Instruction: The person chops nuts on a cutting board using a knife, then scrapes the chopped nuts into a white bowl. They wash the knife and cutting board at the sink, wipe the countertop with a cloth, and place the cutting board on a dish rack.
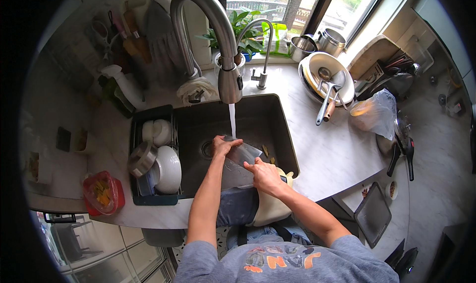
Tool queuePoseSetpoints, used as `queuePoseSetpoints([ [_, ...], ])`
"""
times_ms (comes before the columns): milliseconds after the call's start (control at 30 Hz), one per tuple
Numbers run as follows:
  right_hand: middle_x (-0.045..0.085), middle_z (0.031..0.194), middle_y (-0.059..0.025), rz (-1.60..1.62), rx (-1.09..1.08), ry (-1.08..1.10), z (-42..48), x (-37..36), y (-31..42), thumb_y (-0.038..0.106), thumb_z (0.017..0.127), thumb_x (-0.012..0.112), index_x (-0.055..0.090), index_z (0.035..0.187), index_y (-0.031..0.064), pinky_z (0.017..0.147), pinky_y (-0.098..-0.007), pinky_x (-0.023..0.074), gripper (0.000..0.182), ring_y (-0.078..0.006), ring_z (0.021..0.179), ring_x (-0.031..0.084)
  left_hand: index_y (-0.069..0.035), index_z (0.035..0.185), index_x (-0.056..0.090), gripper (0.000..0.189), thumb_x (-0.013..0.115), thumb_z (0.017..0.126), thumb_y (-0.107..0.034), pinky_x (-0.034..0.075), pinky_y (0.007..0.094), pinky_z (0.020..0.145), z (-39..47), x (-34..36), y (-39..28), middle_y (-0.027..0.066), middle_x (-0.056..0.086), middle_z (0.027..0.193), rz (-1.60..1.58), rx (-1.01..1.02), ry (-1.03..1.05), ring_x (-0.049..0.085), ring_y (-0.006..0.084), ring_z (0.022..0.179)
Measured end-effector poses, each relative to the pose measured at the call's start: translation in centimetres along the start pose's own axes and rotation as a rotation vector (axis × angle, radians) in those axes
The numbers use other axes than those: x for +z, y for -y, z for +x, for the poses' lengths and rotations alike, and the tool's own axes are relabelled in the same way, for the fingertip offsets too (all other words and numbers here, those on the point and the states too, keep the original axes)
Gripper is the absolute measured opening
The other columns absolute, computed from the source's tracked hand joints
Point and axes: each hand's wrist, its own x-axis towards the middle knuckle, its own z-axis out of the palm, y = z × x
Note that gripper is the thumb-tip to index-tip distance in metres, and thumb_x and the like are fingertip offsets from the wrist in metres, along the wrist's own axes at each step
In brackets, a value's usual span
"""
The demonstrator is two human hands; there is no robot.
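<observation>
A translucent plastic sheet or container [243, 154] is held tilted in the dark sink [256, 112]; I cannot tell which it is. My left hand [223, 146] grips its upper left end, just under the running water [232, 121]. My right hand [266, 174] grips its lower right side, thumb and forefinger near the corner. Overhead, the pull-down faucet head [230, 84] pours onto it. Small yellowish scraps [265, 150] lie on the sink floor to the right. A beige cloth or glove [269, 206] hangs over the front edge below my right hand.
Left in the sink, a dish rack [154, 200] holds white bowls and a metal pot. A red container [116, 193] of yellow pieces stands farther left. On the right counter are nested bowls with utensils [327, 78] and a plastic bag [375, 113]. A slim second tap [262, 76] stands behind.
</observation>
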Motion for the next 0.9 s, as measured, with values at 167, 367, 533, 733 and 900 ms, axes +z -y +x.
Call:
queuePoseSetpoints([
  [167,0.057,0.102,-0.0207,-0.026,-0.021,-0.021,0.0,0.6,0.2,0.000,0.070,0.062,0.062,0.124,0.0129,0.071,-0.0441,0.0526,0.055,-0.0353,0.084,0.064,0.000,0.077,0.070,0.053,0.091,0.054,-0.043,0.052,0.0328,0.061,0.0,-1.4,-0.5,0.0104,0.069,0.072,-0.050,-0.031,-0.186,0.065,0.0216,0.063],
  [367,0.057,0.103,-0.0230,-0.020,-0.032,-0.055,-0.1,0.4,-0.3,-0.001,0.073,0.061,0.062,0.122,0.0119,0.070,-0.0446,0.0527,0.051,-0.0363,0.084,0.065,-0.005,0.070,0.072,0.038,0.084,0.067,-0.041,0.052,0.0377,0.064,-1.1,-2.3,-3.1,0.0084,0.068,0.067,-0.021,-0.147,-0.296,0.063,0.0223,0.060],
  [533,0.057,0.104,-0.0220,-0.013,-0.003,-0.066,1.5,0.9,0.2,-0.002,0.073,0.059,0.062,0.123,0.0107,0.073,-0.0443,0.0522,0.052,-0.0360,0.087,0.064,0.003,0.093,0.065,0.046,0.091,0.058,-0.013,0.056,0.0386,0.066,-0.3,0.5,-0.8,0.0137,0.068,0.083,-0.606,-0.215,-0.496,0.065,0.0243,0.064],
  [733,0.057,0.103,-0.0208,-0.036,0.031,-0.124,2.4,2.1,0.5,-0.004,0.070,0.057,0.061,0.125,0.0124,0.075,-0.0437,0.0521,0.057,-0.0363,0.089,0.063,0.008,0.086,0.064,0.029,0.082,0.064,0.008,0.059,0.0352,0.066,-1.3,4.1,0.6,0.0127,0.068,0.087,-1.293,-0.338,0.096,0.067,0.0221,0.071],
  [900,0.057,0.103,-0.0236,-0.043,0.045,-0.130,2.7,2.3,-0.8,-0.002,0.070,0.058,0.061,0.122,0.0132,0.073,-0.0445,0.0531,0.054,-0.0381,0.088,0.064,-0.004,0.095,0.069,0.026,0.080,0.071,-0.001,0.054,0.0335,0.081,-5.7,6.3,-2.5,0.0060,0.069,0.092,-1.035,-0.448,0.112,0.065,0.0186,0.087],
])
